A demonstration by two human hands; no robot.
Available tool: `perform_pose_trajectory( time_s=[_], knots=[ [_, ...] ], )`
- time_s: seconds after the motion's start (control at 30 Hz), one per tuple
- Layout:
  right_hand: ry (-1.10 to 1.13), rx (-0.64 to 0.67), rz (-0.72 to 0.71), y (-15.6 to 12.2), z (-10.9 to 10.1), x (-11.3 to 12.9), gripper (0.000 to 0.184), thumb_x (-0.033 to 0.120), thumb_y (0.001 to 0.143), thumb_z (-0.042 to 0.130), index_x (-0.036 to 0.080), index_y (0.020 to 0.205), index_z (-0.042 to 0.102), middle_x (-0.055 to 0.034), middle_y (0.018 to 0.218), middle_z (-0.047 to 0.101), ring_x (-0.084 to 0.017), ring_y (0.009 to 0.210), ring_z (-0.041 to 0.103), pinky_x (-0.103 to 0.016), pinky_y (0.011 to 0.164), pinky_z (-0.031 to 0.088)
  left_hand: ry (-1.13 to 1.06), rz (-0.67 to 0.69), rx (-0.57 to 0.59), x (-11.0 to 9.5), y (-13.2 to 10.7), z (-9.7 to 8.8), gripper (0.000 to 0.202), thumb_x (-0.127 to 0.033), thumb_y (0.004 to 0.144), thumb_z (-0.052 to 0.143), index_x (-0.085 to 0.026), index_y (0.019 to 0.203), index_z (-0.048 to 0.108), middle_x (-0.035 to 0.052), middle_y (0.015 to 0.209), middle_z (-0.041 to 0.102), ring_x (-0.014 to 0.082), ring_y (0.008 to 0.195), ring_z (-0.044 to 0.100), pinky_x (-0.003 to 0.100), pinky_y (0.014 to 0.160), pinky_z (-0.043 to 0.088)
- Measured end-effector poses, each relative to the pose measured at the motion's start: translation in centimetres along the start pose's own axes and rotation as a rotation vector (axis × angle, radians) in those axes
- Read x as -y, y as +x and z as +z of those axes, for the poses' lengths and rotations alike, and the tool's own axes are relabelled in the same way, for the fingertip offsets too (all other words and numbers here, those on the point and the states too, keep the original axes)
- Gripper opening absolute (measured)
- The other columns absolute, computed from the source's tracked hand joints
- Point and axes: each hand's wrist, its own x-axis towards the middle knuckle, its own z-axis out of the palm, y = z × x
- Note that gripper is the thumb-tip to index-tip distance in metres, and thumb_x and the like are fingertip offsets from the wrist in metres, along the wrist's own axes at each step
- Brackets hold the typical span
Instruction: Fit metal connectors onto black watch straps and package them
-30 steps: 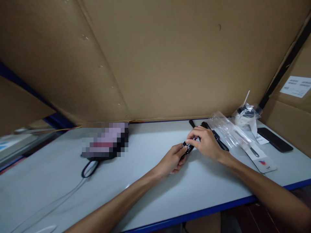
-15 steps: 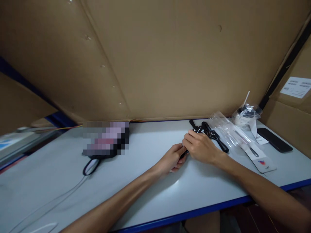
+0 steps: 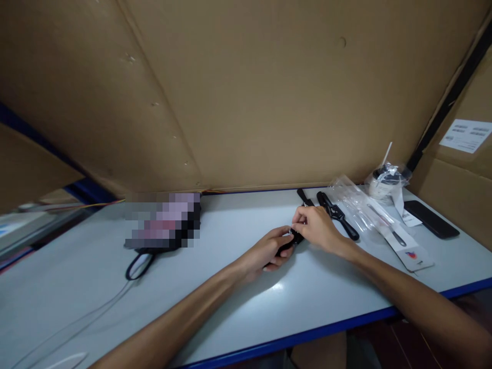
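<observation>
My left hand (image 3: 271, 251) is closed around a black spokeshave (image 3: 296, 237), low over the table. My right hand (image 3: 317, 228) has thumb and fingertips pinched at a small part on the spokeshave's middle; the fingers hide most of that part. Behind my right hand a black handle (image 3: 302, 195) sticks out; whether it belongs to the held tool or to another one, I cannot tell. A second black spokeshave (image 3: 338, 215) lies on the table just right of my right hand.
Clear plastic packaging (image 3: 351, 202) and a white card sleeve (image 3: 413, 253) lie to the right. Beyond them are a bagged cup with a straw (image 3: 386, 179) and a black phone (image 3: 432, 219). A blurred-out dark pouch (image 3: 165, 225) with a loop lies left. Cardboard walls (image 3: 269, 102) enclose the table.
My right hand has drawn its fingers back from over the spokeshave into a pinch, so more of the tool's middle shows. The left hand keeps its hold, slightly turned.
</observation>
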Motion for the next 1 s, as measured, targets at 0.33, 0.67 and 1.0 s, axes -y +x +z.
perform_pose_trajectory(
  time_s=[0.33, 0.67, 1.0],
  knots=[
    [-0.095, -0.037, -0.139, 0.1, 0.2, -0.8, 0.013, 0.018, 0.091, 0.067, 0.018, 0.08, 0.074, -0.0039, 0.085, 0.073, -0.017, 0.081, 0.062, -0.03, 0.075, 0.041, -0.131, -0.09, 0.047, -0.2, 0.3, -1.2, 0.008, -0.027, 0.097, 0.046, -0.023, 0.098, 0.04, -0.0093, 0.059, 0.037, 0.0036, 0.038, 0.016, 0.014, 0.036, 0.006],
    [0.051, 0.079, -0.423, 0.4, -1.7, -2.2, 0.014, 0.012, 0.088, 0.073, 0.021, 0.096, 0.079, -0.0042, 0.098, 0.077, -0.019, 0.097, 0.064, -0.037, 0.092, 0.046, -0.146, -0.104, 0.053, -0.5, 0.1, -1.3, 0.003, -0.024, 0.099, 0.041, -0.023, 0.101, 0.039, -0.0096, 0.059, 0.035, 0.0038, 0.039, 0.013, 0.013, 0.035, 0.007],
    [-0.098, 0.026, -0.474, 0.0, -0.5, -1.8, 0.01, 0.015, 0.092, 0.069, 0.018, 0.085, 0.077, -0.005, 0.086, 0.072, -0.019, 0.087, 0.057, -0.032, 0.079, 0.043, -0.089, -0.109, 0.057, -0.4, 0.1, -1.2, 0.006, -0.026, 0.096, 0.045, -0.022, 0.101, 0.044, -0.0091, 0.059, 0.035, 0.0036, 0.039, 0.013, 0.014, 0.035, 0.006]
  ],
)
